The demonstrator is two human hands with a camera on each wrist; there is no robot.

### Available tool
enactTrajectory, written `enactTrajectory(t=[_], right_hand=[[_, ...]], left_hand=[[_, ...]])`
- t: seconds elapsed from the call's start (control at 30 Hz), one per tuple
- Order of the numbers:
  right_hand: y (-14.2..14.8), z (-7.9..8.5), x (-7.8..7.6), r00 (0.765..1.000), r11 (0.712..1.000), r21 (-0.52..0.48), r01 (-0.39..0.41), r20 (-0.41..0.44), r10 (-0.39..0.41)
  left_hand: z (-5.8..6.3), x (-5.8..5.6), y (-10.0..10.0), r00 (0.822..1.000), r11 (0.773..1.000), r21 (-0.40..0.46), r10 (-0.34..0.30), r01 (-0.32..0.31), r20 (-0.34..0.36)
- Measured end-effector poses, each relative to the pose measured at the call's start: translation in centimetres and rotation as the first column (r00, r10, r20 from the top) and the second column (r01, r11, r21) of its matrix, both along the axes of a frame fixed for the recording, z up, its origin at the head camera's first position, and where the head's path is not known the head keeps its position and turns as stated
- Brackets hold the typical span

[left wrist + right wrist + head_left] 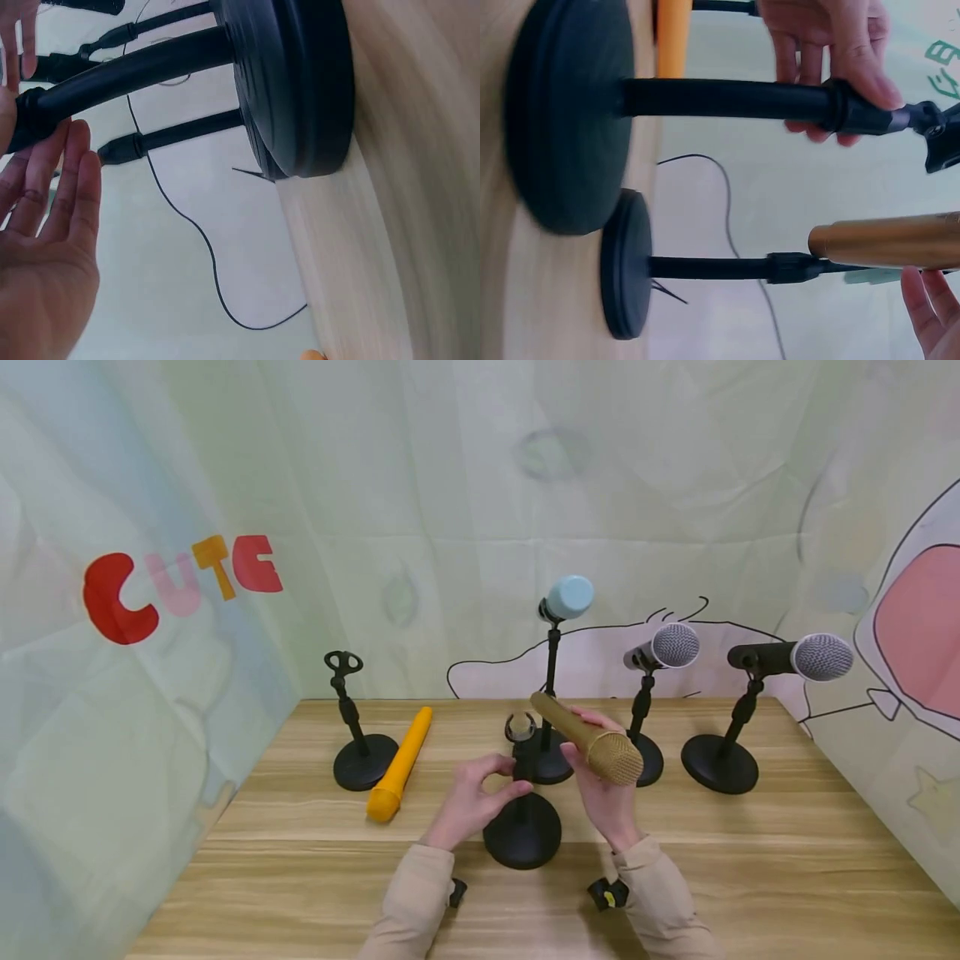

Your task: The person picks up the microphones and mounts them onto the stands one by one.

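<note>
In the head view, my left hand (474,800) holds the upper part of a black microphone stand (522,837) between thumb and fingers. The right wrist view shows that thumb on the collar of the stand's pole (727,99), with fingers behind it. The stand's round base rests on the table, and its clip (520,727) at the top holds nothing. My right hand (609,802) holds a gold microphone (588,739) up, right of this clip and apart from it. The microphone's mesh head tilts down toward me.
An orange microphone (401,768) lies on the wooden table (300,877) beside a stand with an unfilled clip (343,663). Behind and to the right, stands hold a light blue microphone (570,597) and two silver-headed microphones (675,646). A printed curtain (360,485) backs the table.
</note>
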State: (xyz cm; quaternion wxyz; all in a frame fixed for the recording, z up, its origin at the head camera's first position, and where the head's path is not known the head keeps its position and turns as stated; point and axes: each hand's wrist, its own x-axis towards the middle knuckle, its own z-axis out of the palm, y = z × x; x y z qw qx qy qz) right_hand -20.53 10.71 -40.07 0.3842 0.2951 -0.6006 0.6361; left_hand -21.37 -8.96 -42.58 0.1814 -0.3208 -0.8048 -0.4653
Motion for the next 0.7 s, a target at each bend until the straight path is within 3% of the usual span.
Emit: enactTrajectory(t=[0.2, 0.43, 0.7], right_hand=[[0.1, 1.2, 0.6, 0.999, 0.998, -0.051, 0.023, -0.038, -0.025], [0.2, 2.4, 1.7, 0.996, 0.995, -0.052, 0.087, -0.013, -0.088], [0.0, 2.8, 2.5, 0.994, 0.995, 0.011, 0.104, 0.021, -0.104]], left_hand=[[-0.2, 0.3, 1.1, 0.998, 1.000, -0.019, -0.026, 0.025, -0.048], [-0.1, 1.2, 2.6, 0.991, 0.998, -0.031, -0.052, 0.049, -0.124], [-0.2, 1.8, 4.2, 0.992, 0.997, -0.031, -0.074, 0.072, -0.100]])
